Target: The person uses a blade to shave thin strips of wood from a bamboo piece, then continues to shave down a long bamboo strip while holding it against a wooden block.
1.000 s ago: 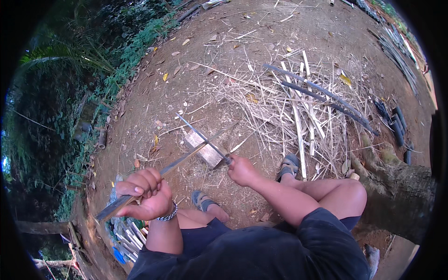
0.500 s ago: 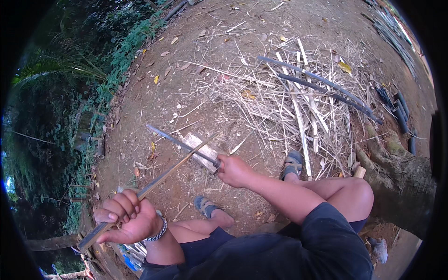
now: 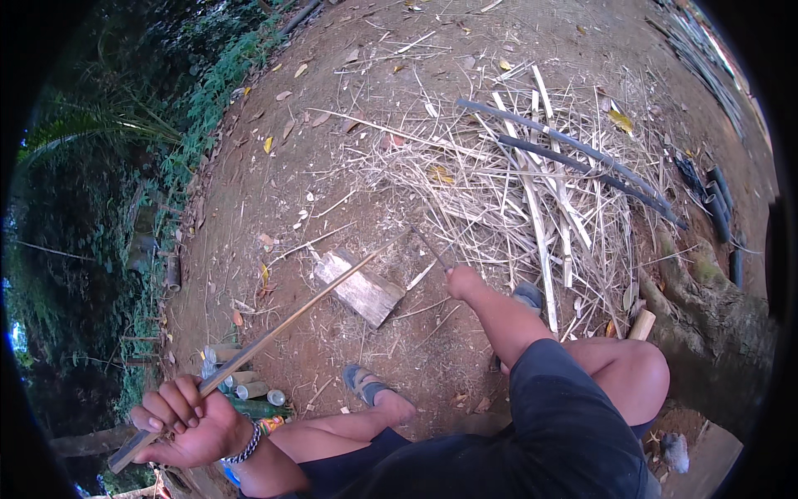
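Observation:
My left hand (image 3: 189, 422), with a chain bracelet at the wrist, is closed round the thick end of a long bamboo strip (image 3: 278, 328). The strip slants up and to the right, tapering to a thin tip. Stretched forward, my right hand (image 3: 465, 284) grips a long-bladed knife (image 3: 430, 246). Its blade shows as a narrow dark line, its far end near the strip's tip; whether they touch I cannot tell. The handle is hidden in my fist. A pale wooden block (image 3: 359, 289) lies on the ground below the strip, between my hands.
Bamboo shavings and split strips (image 3: 474, 179) pile up ahead to the right, with two dark poles (image 3: 573, 154) across them. A tree root (image 3: 698, 299) rises beside my right knee. Bottles (image 3: 253, 391) stand by my left leg. Green plants (image 3: 208, 108) edge the left side.
The knife has swung away to the right and forward, from across the strip to near its tip. My left hand has moved down and left with the strip. The wooden block shows more fully.

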Action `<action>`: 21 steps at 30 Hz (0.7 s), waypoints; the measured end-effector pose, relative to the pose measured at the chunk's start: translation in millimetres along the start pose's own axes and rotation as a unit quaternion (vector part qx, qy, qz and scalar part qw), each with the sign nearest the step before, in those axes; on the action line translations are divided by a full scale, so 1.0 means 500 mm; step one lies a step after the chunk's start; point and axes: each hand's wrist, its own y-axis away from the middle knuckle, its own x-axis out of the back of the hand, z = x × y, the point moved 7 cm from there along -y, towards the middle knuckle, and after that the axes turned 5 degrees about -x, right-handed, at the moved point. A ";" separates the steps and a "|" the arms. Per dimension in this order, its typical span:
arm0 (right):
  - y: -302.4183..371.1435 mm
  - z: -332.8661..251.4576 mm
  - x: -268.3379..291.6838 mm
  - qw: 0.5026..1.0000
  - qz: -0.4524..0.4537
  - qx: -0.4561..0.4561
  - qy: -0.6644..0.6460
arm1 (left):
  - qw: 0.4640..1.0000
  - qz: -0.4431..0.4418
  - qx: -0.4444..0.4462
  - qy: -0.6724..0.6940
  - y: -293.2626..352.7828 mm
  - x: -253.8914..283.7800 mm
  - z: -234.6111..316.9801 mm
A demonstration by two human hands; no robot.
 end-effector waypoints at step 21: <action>0.217 -0.380 0.103 0.960 -0.030 0.248 -0.130 | 0.998 0.018 0.037 0.043 -0.066 0.070 -0.041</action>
